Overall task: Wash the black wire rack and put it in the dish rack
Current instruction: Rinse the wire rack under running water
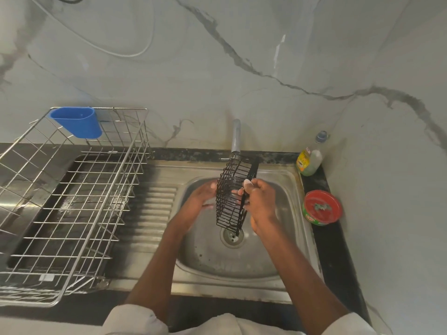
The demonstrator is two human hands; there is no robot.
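The black wire rack [231, 187] hangs upright over the steel sink [244, 259], its top end just under the tap [235, 136] and its bottom end above the drain. My right hand [260, 201] grips the rack's right edge, with something pale between thumb and fingers. My left hand [200, 199] is pressed against the rack's left side, fingers spread behind the wires. The metal dish rack [72, 201] stands on the drainboard to the left, with nothing lying in it.
A blue plastic cup holder [77, 122] hangs on the dish rack's back edge. A dish soap bottle [310, 158] and a round red-lidded green tub [321, 207] stand on the dark counter right of the sink. The marble wall rises behind.
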